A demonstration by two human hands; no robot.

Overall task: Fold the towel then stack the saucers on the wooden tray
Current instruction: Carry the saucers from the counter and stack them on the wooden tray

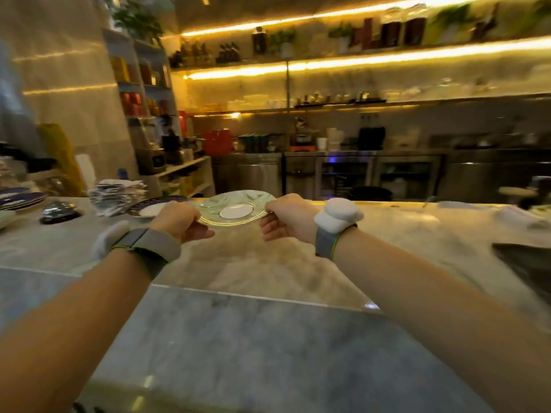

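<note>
A pale green saucer [235, 205] with a white centre and a gold rim is held level above the marble counter [268, 272]. My left hand [180, 220] grips its left edge and my right hand [287, 217] grips its right edge. Another saucer with a dark rim [150, 207] lies on the counter just left of my left hand. Dark blue plates [21, 198] are stacked at the far left. No towel or wooden tray can be made out; the picture is blurred.
A pile of white folded papers or cloths [117, 196] sits at the back left of the counter, beside a shiny dark object [58, 213]. A dark flat thing [524, 263] lies at the right edge. Behind the counter are steel cabinets and lit shelves.
</note>
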